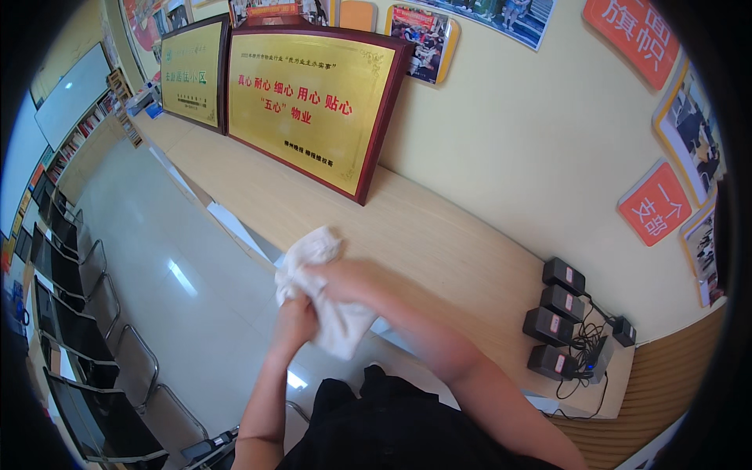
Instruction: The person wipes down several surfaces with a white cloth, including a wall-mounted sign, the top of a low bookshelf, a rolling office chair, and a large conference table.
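A white cloth hangs bunched in front of me, over the near edge of a light wood cabinet top. My left hand grips the cloth's lower left side. Blurred by motion, my right hand is on the cloth's upper middle, and its fingertips are hard to make out. A gold plaque in a dark red frame leans on the wall beyond the cloth, and a second framed gold plaque stands to its left. Both plaques bear writing.
Several black boxes with tangled cables sit at the cabinet's right end. Mesh-backed chairs line the left side over a glossy tiled floor. Photos and red signs hang on the wall.
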